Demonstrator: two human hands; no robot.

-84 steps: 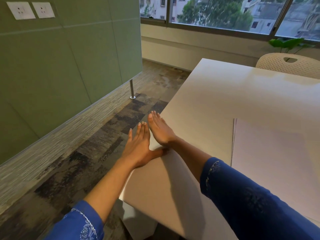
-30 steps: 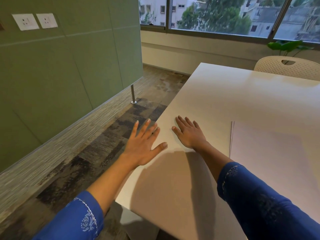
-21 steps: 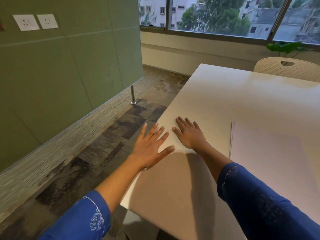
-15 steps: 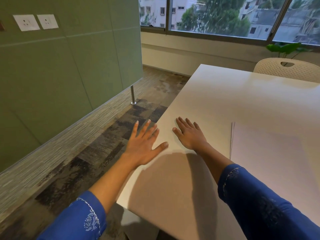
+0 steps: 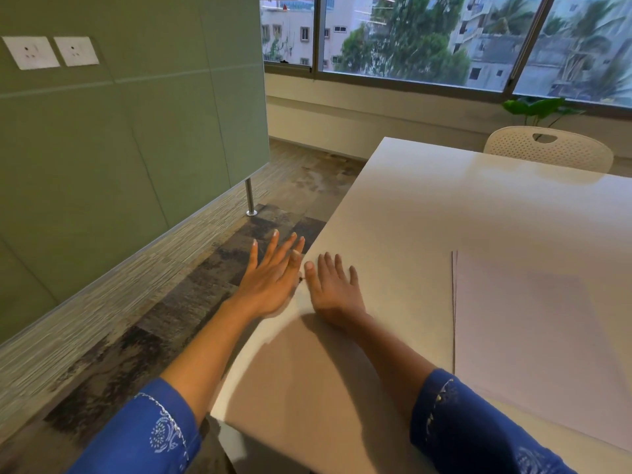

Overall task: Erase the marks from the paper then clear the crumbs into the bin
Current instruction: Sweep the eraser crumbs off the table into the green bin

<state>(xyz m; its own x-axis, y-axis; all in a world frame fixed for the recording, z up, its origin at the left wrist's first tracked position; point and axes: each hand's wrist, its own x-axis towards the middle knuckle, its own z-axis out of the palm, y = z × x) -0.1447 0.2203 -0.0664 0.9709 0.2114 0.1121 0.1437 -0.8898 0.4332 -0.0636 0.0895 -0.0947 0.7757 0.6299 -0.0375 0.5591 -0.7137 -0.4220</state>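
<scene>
Both grips open and empty at the left edge of the surface.
The left grip is held just off the left edge of the surface, fingers straight and spread, holding nothing. The right grip lies palm-down on the surface just beside it, fingers straight, also empty. A tiny dark speck sits between them. The paper lies flat toward the right edge, apart from both.

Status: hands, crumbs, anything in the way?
Left hand open, just past the table edge. Right hand open, flat on the table. Dark speck between them, maybe crumbs; paper apart at right. No bin in view.
</scene>
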